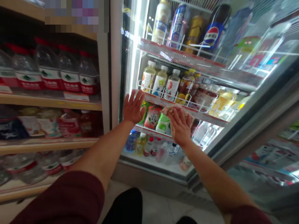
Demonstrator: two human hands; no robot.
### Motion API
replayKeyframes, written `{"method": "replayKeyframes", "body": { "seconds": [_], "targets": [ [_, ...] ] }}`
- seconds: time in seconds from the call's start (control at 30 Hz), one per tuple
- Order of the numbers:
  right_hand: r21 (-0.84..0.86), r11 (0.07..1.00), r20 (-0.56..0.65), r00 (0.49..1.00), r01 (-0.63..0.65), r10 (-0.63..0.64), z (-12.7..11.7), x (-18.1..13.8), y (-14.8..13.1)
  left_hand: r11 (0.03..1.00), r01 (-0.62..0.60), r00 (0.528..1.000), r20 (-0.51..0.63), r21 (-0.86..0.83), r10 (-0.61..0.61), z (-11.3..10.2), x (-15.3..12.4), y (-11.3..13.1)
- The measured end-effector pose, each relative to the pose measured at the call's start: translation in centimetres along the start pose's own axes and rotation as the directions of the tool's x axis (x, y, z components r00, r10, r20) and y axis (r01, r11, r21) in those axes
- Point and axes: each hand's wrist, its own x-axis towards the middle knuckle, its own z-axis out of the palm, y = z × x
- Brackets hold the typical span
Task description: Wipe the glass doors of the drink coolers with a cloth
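My left hand [133,107] is open, fingers spread, flat against the front edge of a wire shelf [203,115] in an open drinks fridge. My right hand [179,123] is closed on a crumpled pale cloth [168,109] pressed against the same shelf rail. Behind the hands stand small bottles with red and green labels [153,117]. On the shelf above them stand pale juice bottles [160,81].
The glass fridge door [257,102] swings open to the right. The top shelf holds cans and a cola bottle [213,31]. At left, wooden shelves [51,102] carry large water bottles [49,70]. More bottles lie on the fridge floor [151,146].
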Motion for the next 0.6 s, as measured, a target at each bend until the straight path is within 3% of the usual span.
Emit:
{"method": "replayKeyframes", "body": {
  "seconds": [0.1,0.2,0.3,0.43,0.6],
  "targets": [
    [0.050,0.972,0.104,0.967,0.228,-0.232,0.2,0.1,-0.5,1.000,0.008,1.000,0.009,0.003,-0.008,0.1,0.0,-0.1],
    [0.005,0.996,-0.023,0.996,0.088,-0.087,0.2,-0.1,0.0,0.999,0.034,0.998,0.048,0.013,-0.035,0.1,0.1,0.1],
    [0.007,0.997,-0.171,0.982,-0.083,0.082,0.6,-1.2,0.6,0.998,0.055,0.993,0.101,0.032,-0.058,-0.3,0.1,0.5],
    [0.133,0.990,-0.049,0.997,-0.056,0.063,1.5,-3.6,-0.5,0.995,0.071,0.982,0.172,0.070,-0.082,-1.0,-0.1,1.1],
    [0.208,0.964,0.079,0.985,-0.166,0.152,1.1,-4.1,-2.7,0.993,0.040,0.980,0.191,0.109,-0.060,-1.5,0.5,1.9]
  ]
}}
